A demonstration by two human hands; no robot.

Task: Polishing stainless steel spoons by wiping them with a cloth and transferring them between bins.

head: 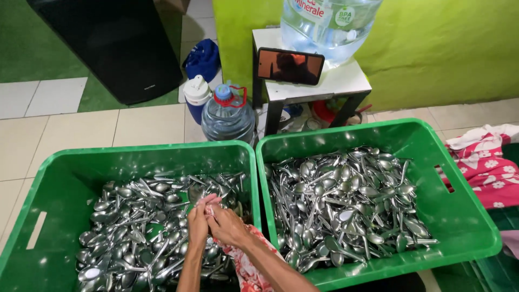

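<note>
Two green plastic crates stand side by side on the tiled floor, each holding several metal spoons. My hands are together over the left crate [59, 178], above its spoon pile [135, 227]. My left hand [198, 224] and my right hand [227, 226] both grip a pink patterned cloth [246, 265] bunched between the fingers. The cloth hides whatever is wrapped in it; a spoon inside cannot be made out. The right crate [465, 216] holds another spoon pile [346, 205] and no hand touches it.
Behind the crates stand a large water bottle with a red handle [228, 116], a white and blue jug [196, 96], and a small white table [340, 81] with a phone [290, 66] and a big water jug [327, 24]. A pink floral cloth [486, 162] lies at right.
</note>
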